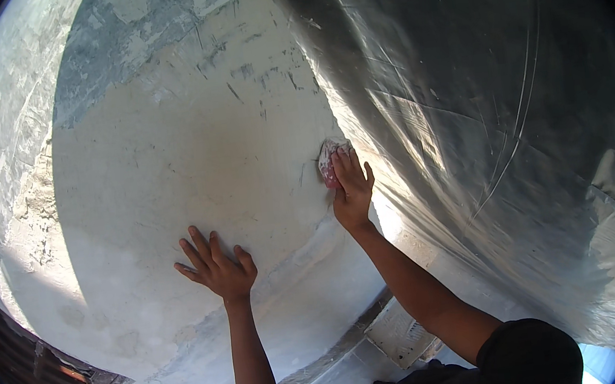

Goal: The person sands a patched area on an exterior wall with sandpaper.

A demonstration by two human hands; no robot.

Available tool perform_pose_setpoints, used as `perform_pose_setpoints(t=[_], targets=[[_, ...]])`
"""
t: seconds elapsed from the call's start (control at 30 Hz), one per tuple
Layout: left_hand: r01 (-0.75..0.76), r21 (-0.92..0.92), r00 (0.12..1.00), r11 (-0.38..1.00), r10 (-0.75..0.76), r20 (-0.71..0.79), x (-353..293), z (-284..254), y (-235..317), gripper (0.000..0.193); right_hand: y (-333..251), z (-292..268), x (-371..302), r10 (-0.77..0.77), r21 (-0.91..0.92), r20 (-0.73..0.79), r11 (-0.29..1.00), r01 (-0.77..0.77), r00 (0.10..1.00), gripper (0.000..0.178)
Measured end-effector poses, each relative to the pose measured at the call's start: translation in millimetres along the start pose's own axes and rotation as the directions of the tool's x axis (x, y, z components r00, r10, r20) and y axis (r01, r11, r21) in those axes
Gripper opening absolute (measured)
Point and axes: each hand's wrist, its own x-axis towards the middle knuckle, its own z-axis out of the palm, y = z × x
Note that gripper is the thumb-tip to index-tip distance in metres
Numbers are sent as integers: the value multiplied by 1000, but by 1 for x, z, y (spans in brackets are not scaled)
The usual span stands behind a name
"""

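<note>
A plastered wall [191,167] in pale grey and beige fills the left and middle of the view, with darker scuffs and scratches near its top. My left hand [219,269] rests flat against its lower part, fingers spread and holding nothing. Farther up and to the right, my right hand [353,194] presses a red sanding pad [331,160], smeared with white dust, against the wall near its right edge. The fingers lie over the pad and hide part of it.
A large grey plastic sheet [479,96] hangs in folds along the right, close to my right hand. Low down, a pale, stained box-like object [401,334] sits on the tiled floor [337,382]. Dark brown slats [31,360] show at lower left.
</note>
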Motion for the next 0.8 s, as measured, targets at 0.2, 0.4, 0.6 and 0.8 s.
perform_pose_setpoints(t=[0.2, 0.4, 0.6, 0.8], targets=[[-2, 11, 1000, 1000, 2, -5, -1, -3, -5, 48, -10, -29, -72, 52, -7, 152, 999, -51, 987, 68], [13, 6, 1000, 1000, -13, 11, 2, -3, -2, 47, -24, -24, 33, -12, 55, -140, 998, 20, 990, 68], [1, -8, 1000, 1000, -2, -12, 0, 3, 0, 47, -16, 2, -39, 41, 54, -5, 998, -40, 999, 59], [3, 6, 1000, 1000, -3, -10, -2, -2, -6, 47, -25, -36, -78, 53, 73, 194, 995, -68, 980, 66]])
